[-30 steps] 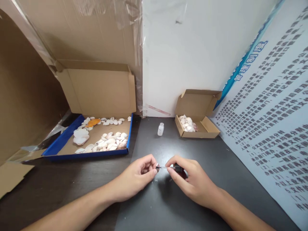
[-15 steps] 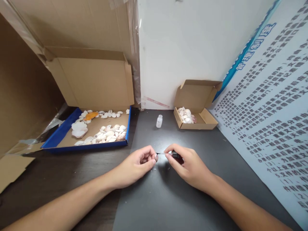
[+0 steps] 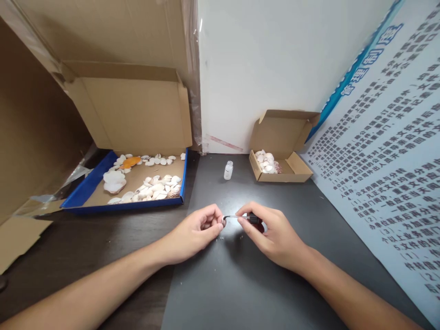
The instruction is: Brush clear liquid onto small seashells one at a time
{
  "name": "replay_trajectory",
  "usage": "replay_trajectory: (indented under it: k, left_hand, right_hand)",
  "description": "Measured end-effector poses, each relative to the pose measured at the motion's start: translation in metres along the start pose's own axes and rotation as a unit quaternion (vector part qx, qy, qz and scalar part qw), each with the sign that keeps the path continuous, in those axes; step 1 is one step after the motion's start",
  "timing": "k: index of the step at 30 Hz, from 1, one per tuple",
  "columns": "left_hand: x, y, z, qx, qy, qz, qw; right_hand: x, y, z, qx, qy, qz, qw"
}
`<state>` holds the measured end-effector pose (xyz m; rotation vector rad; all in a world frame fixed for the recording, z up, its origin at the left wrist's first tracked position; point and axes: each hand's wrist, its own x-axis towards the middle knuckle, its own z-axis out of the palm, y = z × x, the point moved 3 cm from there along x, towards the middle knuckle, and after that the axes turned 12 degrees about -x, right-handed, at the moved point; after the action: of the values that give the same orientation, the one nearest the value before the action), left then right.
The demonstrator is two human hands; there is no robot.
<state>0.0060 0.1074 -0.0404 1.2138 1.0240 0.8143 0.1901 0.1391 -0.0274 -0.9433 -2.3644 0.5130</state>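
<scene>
My left hand (image 3: 199,229) pinches a small brownish shell (image 3: 224,222) between thumb and fingertips; most of it is hidden by the fingers. My right hand (image 3: 271,233) grips a black-capped applicator brush (image 3: 253,218). Its thin, pale stem points left, and the dark tip is at the shell, apparently touching it. Beyond both hands, a small clear bottle (image 3: 228,170) with whitish contents stands upright, uncapped, on the dark grey mat (image 3: 213,302).
At the left, an open blue-edged cardboard box (image 3: 123,210) holds many white shells and one orange shell (image 3: 131,162). A smaller open box (image 3: 288,178) with shells stands at the back right. Tiny white crumbs lie under my hands. A printed sheet (image 3: 395,183) borders the right side.
The brush has shifted slightly, and its dark tip now bends against the shell. My right hand has moved a little to the right. The view has tilted slightly.
</scene>
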Motion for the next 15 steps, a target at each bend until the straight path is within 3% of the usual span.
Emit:
replay_trajectory:
  k: [9, 15]
  left_hand:
    - [0.0001, -0.0015, -0.0002, -0.013, -0.002, 0.006, 1.000]
    - [0.0000, -0.0016, 0.0002, -0.013, 0.002, 0.013, 1.000]
  right_hand:
    - [0.0014, -0.0002, -0.0030, -0.008, 0.030, 0.015, 0.999]
    - [0.0016, -0.0004, -0.0019, -0.022, 0.013, 0.028, 0.999]
